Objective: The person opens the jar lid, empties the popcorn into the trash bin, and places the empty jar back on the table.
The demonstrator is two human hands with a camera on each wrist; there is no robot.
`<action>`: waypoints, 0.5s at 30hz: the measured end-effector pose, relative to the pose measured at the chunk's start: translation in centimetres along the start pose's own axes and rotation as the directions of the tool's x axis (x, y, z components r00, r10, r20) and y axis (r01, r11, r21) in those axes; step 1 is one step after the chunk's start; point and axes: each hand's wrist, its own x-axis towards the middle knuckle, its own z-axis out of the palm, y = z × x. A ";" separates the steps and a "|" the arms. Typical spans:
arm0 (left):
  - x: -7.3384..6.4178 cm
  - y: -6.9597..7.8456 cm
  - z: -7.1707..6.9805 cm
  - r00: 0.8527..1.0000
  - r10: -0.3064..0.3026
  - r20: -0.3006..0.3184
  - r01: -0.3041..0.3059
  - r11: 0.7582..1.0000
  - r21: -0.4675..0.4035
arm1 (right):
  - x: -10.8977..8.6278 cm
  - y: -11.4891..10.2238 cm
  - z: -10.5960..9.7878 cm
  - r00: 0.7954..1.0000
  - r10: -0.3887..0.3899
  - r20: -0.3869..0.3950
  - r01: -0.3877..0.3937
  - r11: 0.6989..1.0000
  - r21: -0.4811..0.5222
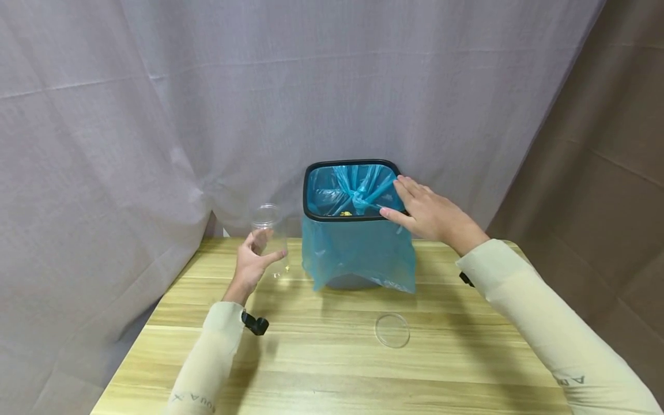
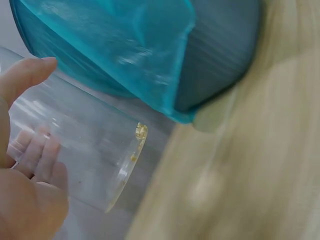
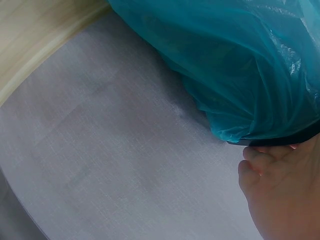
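My left hand (image 1: 251,266) grips a clear plastic jar (image 1: 276,243) beside the bin's left side, with the thumb across its near side and the fingers behind it. The jar stands mouth up in the head view and has no lid on. Yellow crumbs (image 2: 141,131) lie at its bottom edge in the left wrist view. My right hand (image 1: 432,212) rests with straight fingers on the right side of the black rim (image 1: 337,218) of a grey waste bin (image 1: 353,282). A blue bag (image 1: 358,248) lines the bin and hangs over its outside; inside, it is bunched in a knot.
A clear round lid (image 1: 392,330) lies on the wooden table (image 1: 321,369) in front of the bin. Something yellow (image 1: 346,214) shows inside the bin near its front rim. A grey curtain (image 1: 259,115) hangs close behind the table.
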 end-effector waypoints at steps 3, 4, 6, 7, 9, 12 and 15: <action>-0.5 -1.0 0.2 1.000 -0.028 0.002 0.028 1.000 0.002 | -0.1 0.0 0.0 1.000 0.003 0.003 -0.003 1.000 0.000; -0.6 -1.4 0.2 0.999 -0.035 0.004 0.035 0.999 -0.004 | -0.1 0.0 0.0 1.000 0.005 0.003 -0.005 1.000 0.000; -0.8 -2.0 0.4 0.999 -0.046 0.007 0.046 0.999 -0.011 | -0.1 0.1 0.1 1.000 0.006 0.002 -0.006 1.000 0.000; -1.0 -2.3 0.5 0.999 -0.051 0.007 0.051 0.999 -0.008 | -0.1 0.1 0.1 1.000 0.007 0.000 -0.007 1.000 -0.001; -1.2 -2.8 0.5 0.998 -0.056 0.003 0.056 0.998 -0.007 | -0.1 0.1 0.1 1.000 0.005 -0.003 -0.005 1.000 0.000; -1.4 -3.5 0.6 0.998 -0.061 -0.002 0.061 0.998 -0.014 | 0.0 0.1 0.1 1.000 0.003 -0.008 -0.003 1.000 0.005; -1.6 -4.2 0.7 0.998 -0.071 -0.003 0.070 0.997 -0.022 | 0.0 0.0 0.1 1.000 0.005 -0.008 -0.005 1.000 0.008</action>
